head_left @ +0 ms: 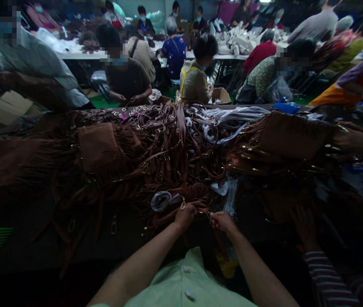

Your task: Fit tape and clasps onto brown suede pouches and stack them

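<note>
The left hand grips a brown strap, while the right hand pinches a metal clasp.

View is directed forward and down from the head. Shirt front is framed nearest, far table beyond.

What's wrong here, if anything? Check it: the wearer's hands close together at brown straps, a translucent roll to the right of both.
The side is wrong: the head view shows the translucent roll to the left of both the wearer's left hand and right hand, which are close together at brown straps.
</note>
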